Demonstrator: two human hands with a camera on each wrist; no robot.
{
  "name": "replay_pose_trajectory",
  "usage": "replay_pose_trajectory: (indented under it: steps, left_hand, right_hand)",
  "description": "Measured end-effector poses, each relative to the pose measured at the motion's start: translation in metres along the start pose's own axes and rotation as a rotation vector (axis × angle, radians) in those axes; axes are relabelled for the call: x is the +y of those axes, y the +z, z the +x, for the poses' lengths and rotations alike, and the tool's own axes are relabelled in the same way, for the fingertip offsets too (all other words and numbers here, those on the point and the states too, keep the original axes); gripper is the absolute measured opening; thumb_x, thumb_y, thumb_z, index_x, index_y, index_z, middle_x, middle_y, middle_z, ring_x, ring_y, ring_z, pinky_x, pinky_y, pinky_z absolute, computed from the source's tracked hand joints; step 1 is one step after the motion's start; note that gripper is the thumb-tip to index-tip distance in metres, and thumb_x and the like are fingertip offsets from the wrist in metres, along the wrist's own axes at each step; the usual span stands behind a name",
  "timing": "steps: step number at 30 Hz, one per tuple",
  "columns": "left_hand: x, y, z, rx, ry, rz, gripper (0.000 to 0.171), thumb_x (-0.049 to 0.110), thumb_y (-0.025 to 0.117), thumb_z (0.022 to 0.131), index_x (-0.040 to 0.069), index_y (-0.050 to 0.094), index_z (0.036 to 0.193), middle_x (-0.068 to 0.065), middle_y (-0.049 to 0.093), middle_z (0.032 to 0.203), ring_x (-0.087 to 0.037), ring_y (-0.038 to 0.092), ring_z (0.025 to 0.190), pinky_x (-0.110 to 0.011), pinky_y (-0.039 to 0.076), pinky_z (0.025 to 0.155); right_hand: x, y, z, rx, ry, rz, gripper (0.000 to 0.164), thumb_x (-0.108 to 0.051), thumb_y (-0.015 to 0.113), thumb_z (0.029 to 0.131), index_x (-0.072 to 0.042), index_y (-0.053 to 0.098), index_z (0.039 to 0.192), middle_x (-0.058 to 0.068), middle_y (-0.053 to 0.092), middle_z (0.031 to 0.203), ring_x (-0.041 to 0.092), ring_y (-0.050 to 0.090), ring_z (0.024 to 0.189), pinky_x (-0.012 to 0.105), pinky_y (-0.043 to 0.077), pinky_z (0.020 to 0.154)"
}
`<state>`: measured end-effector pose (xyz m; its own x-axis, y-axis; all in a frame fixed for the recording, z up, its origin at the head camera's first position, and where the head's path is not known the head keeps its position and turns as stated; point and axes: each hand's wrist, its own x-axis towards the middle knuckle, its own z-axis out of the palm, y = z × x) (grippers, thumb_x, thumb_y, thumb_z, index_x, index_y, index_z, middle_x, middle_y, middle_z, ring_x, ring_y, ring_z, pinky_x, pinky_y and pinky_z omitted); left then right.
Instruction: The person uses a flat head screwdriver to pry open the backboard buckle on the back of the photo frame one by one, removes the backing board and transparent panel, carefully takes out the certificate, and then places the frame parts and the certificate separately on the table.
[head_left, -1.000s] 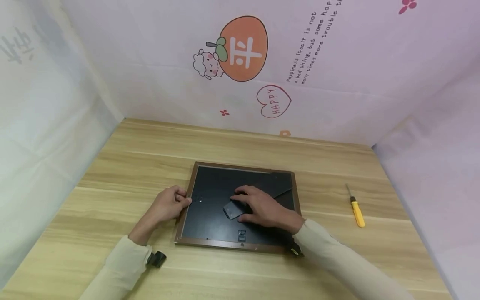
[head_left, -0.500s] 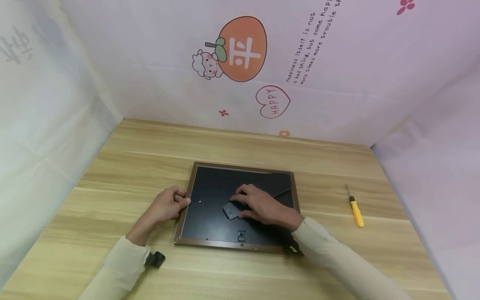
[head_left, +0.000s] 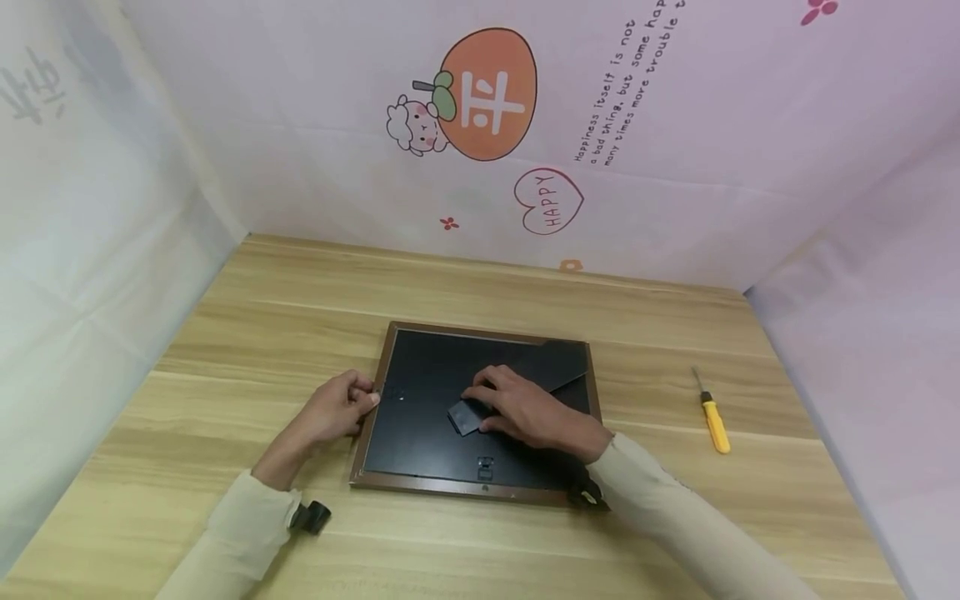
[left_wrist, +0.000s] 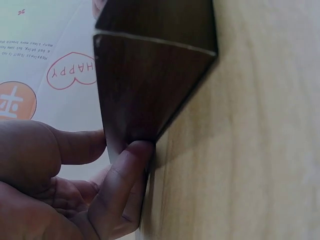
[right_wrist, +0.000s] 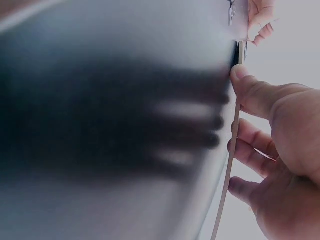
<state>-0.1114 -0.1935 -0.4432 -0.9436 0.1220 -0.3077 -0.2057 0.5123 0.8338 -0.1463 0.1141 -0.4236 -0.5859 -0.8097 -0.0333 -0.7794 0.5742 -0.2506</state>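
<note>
A brown picture frame [head_left: 420,485] lies with its black backing [head_left: 420,367] facing up on the wooden table. My left hand [head_left: 337,408] pinches its left edge; in the left wrist view the thumb [left_wrist: 82,146] is at one side and a bent finger [left_wrist: 122,175] presses the brown side. My right hand [head_left: 525,410] is over the backing, thumb and curled fingers on either side of the black easel stand [head_left: 466,416], whose narrow end shows between them. In the right wrist view the fingers line the stand's thin edge [right_wrist: 231,170]. The palm hides much of the stand.
A screwdriver [head_left: 715,423] with a yellow handle lies to the right of the frame. Small metal hangers [head_left: 485,468] sit on the backing. Printed white cloth [head_left: 337,167] encloses the table's back and sides. A black wrist device [head_left: 311,517] juts from the left cuff.
The stand's wide end has shifted slightly up and right, now overlapping the frame's right border. Both hands keep nearly the same places; the head view has moved a little.
</note>
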Motion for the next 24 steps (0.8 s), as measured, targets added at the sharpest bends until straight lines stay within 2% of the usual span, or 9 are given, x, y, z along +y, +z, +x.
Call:
replay_pose_trajectory:
  steps: [12,24]
  left_hand:
    - [-0.0013,-0.0007,0.0014,-0.01,-0.004,-0.012,0.031,0.011,0.054,0.101,-0.006,0.05,0.126,-0.016,0.058,0.102,-0.02,0.063,0.085,-0.032,0.06,0.07]
    - [-0.0045,-0.0025,0.0034,-0.032,-0.01,-0.06,0.031,0.011,0.054,0.101,-0.006,0.049,0.127,-0.018,0.058,0.106,-0.021,0.064,0.085,-0.032,0.06,0.07]
  right_hand:
    - [0.0004,-0.0029,0.0006,0.015,-0.051,-0.046,0.045,-0.026,0.068,0.094,-0.011,0.058,0.134,0.009,0.052,0.132,0.019,0.049,0.114,0.032,0.053,0.093]
    - [0.0012,-0.0035,0.0019,0.0,-0.032,0.015,0.044,-0.026,0.069,0.093,-0.011,0.059,0.133,0.009,0.052,0.132,0.019,0.049,0.113,0.033,0.052,0.091]
